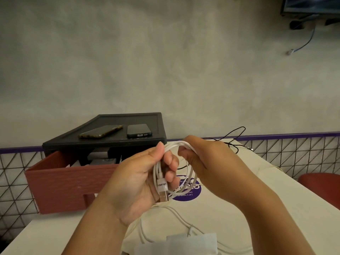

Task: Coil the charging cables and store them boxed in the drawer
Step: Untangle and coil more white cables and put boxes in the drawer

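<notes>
A white charging cable (191, 173) is looped into a coil in front of me, above the white table (276, 199). My left hand (139, 183) grips the left side of the coil, its USB plug (163, 195) pointing down below the fingers. My right hand (204, 162) pinches the top of the loops. Another white cable (176, 216) trails loose on the table below my hands. A red drawer (64, 183) stands pulled out at the left, under a black unit (110, 142). A white box (193, 243) lies at the bottom edge.
Two phones (100, 132) (138, 131) lie on top of the black unit. A thin black cable (233, 135) curls at the table's far side. A purple round sticker (191, 194) marks the table. A red stool (323, 186) stands at the right, a wire-grid wall panel behind.
</notes>
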Demonstrator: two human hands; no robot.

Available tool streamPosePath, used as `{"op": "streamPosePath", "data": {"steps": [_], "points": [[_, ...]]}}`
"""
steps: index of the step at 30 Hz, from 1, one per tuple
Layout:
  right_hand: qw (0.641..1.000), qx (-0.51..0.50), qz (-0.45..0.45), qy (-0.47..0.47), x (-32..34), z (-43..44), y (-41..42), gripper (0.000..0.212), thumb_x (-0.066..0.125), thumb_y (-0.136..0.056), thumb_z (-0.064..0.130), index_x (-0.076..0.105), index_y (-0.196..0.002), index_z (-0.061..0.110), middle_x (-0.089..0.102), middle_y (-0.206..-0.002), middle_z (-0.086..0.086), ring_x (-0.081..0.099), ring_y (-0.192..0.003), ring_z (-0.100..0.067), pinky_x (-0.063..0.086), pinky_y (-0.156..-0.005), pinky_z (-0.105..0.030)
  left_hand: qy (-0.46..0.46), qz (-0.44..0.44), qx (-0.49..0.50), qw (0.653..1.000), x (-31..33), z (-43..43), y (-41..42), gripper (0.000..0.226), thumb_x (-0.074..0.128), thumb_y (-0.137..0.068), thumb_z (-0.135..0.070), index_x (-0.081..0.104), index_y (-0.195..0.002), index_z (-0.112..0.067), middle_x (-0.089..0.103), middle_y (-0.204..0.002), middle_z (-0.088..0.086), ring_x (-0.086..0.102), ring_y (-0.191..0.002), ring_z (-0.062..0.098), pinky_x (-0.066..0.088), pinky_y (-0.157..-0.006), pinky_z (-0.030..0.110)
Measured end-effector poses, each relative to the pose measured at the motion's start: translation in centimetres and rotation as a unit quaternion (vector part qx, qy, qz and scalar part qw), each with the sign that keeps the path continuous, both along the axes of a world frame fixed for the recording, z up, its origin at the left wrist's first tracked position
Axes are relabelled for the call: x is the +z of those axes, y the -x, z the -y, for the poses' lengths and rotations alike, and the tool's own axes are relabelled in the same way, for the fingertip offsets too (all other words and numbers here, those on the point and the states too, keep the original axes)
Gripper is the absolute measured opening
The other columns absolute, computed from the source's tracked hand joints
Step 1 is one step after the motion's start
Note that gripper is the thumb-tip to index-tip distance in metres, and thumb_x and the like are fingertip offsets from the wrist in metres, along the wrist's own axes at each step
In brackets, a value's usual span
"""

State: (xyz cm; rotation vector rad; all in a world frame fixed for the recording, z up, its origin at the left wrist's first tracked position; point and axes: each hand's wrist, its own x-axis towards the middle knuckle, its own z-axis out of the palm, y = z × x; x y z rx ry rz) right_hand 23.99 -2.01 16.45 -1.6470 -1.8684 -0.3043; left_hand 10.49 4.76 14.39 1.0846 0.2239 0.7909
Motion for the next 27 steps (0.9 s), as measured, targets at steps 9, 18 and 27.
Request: {"op": "streamPosePath", "data": {"steps": [9,18,27], "points": [[0.999,0.044,-0.022,-0.01,0.0,0.2,-0.3,0.021,0.043,-0.096,0.017,0.059,-0.102,0.028,0.061,-0.072,0.006,0.05,-0.068,-0.014,0.039,-0.058,-0.026,0.015,0.031,-0.167,0.985,-1.1,-1.5,0.7,0.034,0.082,-0.065,-0.023,0.072,-0.089,-0.002,0.035,-0.041,-0.008,0.036,-0.031,0.002,0.046,-0.046,0.022],[0.989,0.0,-0.12,0.081,-0.4,-0.5,-0.2,0.023,0.047,-0.09,0.018,0.063,-0.09,0.035,0.052,-0.058,0.012,0.059,-0.059,-0.007,0.049,-0.057,-0.02,0.019,0.095,-0.09,0.991,-1.1,-1.4,0.4,0.029,0.086,-0.055,-0.027,0.066,-0.064,-0.007,0.035,-0.034,-0.008,0.039,-0.03,0.005,0.054,-0.055,0.026],[0.988,0.0,-0.156,0.005,-0.2,-0.4,-0.9,0.033,0.048,-0.092,0.018,0.05,-0.066,0.039,0.054,-0.05,0.012,0.053,-0.053,-0.008,0.038,-0.046,-0.019,-0.007,0.029,-0.024,0.999,-0.7,-0.2,-0.2,0.039,0.057,-0.078,-0.034,0.051,-0.046,-0.013,0.027,-0.029,-0.007,0.033,-0.03,0.009,0.055,-0.064,0.026]]}}
